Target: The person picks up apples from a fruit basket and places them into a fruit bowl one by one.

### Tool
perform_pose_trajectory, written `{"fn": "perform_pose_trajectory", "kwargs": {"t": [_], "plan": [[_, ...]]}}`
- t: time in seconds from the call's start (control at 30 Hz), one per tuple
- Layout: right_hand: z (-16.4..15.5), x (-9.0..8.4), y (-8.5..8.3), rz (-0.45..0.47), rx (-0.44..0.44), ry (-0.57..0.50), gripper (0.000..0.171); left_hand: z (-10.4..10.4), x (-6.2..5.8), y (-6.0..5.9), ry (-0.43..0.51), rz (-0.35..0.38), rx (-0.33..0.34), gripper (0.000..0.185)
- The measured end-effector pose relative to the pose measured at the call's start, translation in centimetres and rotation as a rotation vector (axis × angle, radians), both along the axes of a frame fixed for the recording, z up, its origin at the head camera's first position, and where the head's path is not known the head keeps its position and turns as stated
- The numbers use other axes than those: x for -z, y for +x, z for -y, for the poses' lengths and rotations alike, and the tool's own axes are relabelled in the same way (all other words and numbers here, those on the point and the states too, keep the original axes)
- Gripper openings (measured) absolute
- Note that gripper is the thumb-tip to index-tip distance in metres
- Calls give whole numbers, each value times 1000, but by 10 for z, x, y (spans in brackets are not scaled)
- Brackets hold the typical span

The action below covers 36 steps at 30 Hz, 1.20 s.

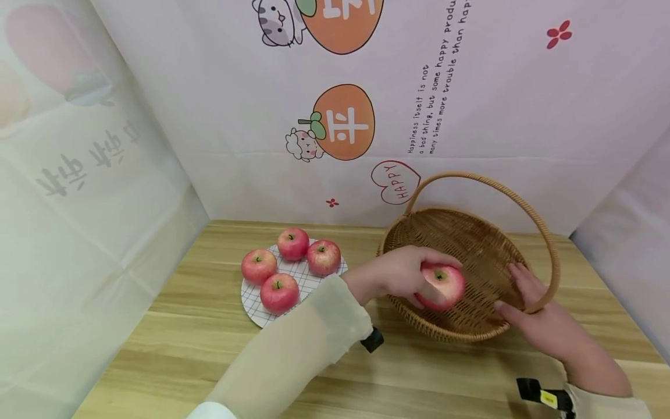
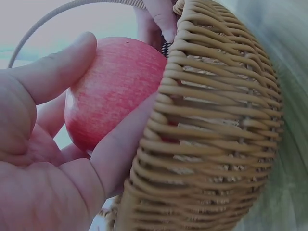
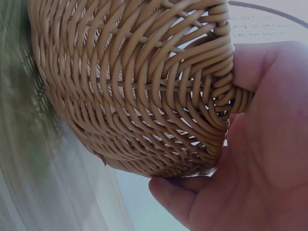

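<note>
A red apple (image 1: 447, 286) is gripped by my left hand (image 1: 405, 273), its thumb and fingers spread around the sides. Hand and apple are over the near left rim of a brown wicker basket (image 1: 455, 334), at the basket's mouth. From the left wrist view, the apple (image 2: 115, 86) sits at the woven rim, partly hidden behind it. My right hand (image 1: 549, 326) holds the basket's right rim by the foot of the handle, some fingers reaching inside. In the right wrist view, that hand (image 3: 269, 144) stands against the wicker wall (image 3: 130, 86).
Several red apples (image 1: 280, 293) lie on a round plate (image 1: 253, 305) with a grid pattern, left of the basket. The basket's arched handle (image 1: 502, 186) rises above its mouth. A printed white cloth (image 1: 235, 145) hangs behind the wooden table (image 1: 178, 308).
</note>
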State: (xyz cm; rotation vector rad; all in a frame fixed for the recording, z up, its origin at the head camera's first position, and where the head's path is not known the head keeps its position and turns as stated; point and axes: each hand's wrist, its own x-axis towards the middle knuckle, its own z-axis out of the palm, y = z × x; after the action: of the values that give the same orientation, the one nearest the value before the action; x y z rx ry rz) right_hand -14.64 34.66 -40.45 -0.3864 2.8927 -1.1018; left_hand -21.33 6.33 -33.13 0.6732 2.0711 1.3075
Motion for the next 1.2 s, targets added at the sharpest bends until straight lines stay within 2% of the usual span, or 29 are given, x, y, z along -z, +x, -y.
{"fn": "perform_pose_trajectory", "kwargs": {"t": [0.17, 0.3, 0.47, 0.63, 0.87, 0.97, 1.2], "plan": [[0, -3, 2, 58, 18, 7, 84, 18, -6, -1, 114, 51, 5, 61], [-4, -3, 1, 74, 20, 16, 84, 38, -18, -2, 187, 81, 1, 61], [-12, -3, 1, 75, 44, 28, 84, 66, -32, -3, 192, 36, -44, 62], [-15, -4, 1, 93, 81, 50, 85, 92, -32, -2, 176, -20, -73, 62], [-18, -6, 1, 102, 93, 55, 86, 125, -18, 4, 133, -25, -148, 63], [-18, -7, 1, 115, 96, 50, 87, 136, -6, 7, 115, -35, -183, 64], [-18, -7, 2, 111, 99, 53, 87, 152, 28, 17, -2, -87, -277, 66]]}}
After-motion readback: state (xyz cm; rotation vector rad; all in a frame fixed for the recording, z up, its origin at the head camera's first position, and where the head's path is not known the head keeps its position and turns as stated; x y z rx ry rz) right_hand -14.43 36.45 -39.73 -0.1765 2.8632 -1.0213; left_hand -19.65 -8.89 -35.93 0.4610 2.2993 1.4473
